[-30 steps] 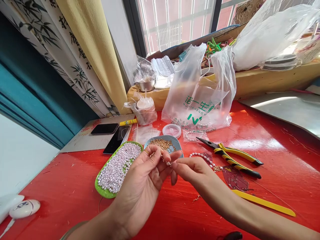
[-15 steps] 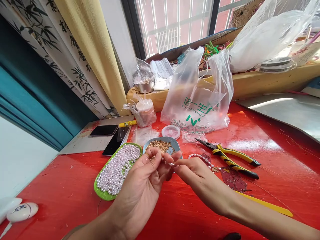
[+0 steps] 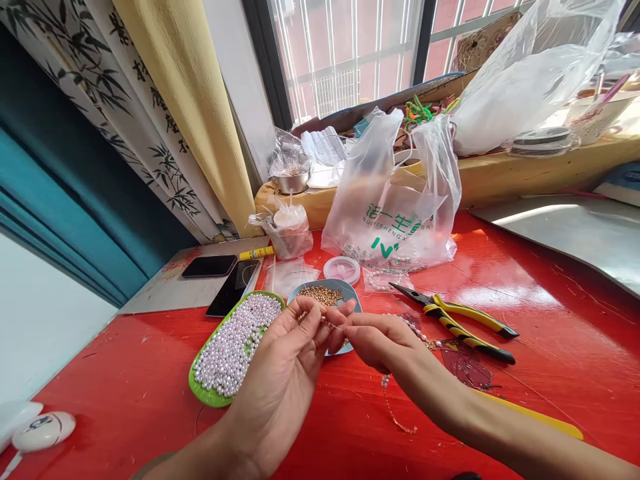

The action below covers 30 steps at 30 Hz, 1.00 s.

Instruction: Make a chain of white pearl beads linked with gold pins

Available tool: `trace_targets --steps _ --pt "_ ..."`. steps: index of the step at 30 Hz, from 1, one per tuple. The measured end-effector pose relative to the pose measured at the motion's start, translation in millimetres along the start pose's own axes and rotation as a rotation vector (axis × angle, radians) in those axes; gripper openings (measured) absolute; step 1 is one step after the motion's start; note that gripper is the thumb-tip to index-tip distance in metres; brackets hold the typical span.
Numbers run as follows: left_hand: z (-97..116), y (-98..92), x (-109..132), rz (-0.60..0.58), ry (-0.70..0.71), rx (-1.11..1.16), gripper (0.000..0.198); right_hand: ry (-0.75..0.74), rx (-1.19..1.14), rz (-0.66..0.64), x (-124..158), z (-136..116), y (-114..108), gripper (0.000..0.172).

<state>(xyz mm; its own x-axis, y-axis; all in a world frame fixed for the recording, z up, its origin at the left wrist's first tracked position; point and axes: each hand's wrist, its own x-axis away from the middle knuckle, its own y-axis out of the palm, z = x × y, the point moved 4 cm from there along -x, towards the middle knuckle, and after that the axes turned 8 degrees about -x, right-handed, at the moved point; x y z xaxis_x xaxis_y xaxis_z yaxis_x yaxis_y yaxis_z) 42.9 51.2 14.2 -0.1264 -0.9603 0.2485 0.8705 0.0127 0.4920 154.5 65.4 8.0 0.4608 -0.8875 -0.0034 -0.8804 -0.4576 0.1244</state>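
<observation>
Beaded strand (image 3: 393, 411) lower now — thin, slack under right hand (image 3: 373, 340).

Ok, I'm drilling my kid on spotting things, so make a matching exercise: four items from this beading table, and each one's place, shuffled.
1. loose pearls
2. gold beads
3. pliers
4. pearl strand

A. in the blue dish
B. hanging under the right hand
C. in the green tray
D. on the bare red table

Pairs: 1-C, 2-A, 3-D, 4-B

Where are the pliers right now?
In the head view, the pliers lie on the red table, right of the right hand, before the plastic bag.
</observation>
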Motion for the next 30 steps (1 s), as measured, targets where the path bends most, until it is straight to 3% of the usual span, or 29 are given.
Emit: trace_targets --steps 7,12,17,24,30 --pt "-2 -0.7 -1 -0.008 -0.037 0.027 0.020 0.046 -0.001 -0.008 1 6 0 0.020" --pt "-5 0.7 -1 -0.007 -0.036 0.011 0.019 -0.006 -0.010 0.045 2 0 0 0.019" --pt "-7 1.5 -1 -0.031 -0.004 -0.036 0.015 0.023 -0.081 -0.028 0 -1 7 0.023" --pt "-9 0.6 0 -0.039 0.003 -0.027 0.015 0.042 -0.005 0.032 -2 7 1 0.016" --pt "-10 1.8 -1 -0.027 -0.026 0.030 0.015 0.053 -0.001 0.002 -1 9 -3 0.023"
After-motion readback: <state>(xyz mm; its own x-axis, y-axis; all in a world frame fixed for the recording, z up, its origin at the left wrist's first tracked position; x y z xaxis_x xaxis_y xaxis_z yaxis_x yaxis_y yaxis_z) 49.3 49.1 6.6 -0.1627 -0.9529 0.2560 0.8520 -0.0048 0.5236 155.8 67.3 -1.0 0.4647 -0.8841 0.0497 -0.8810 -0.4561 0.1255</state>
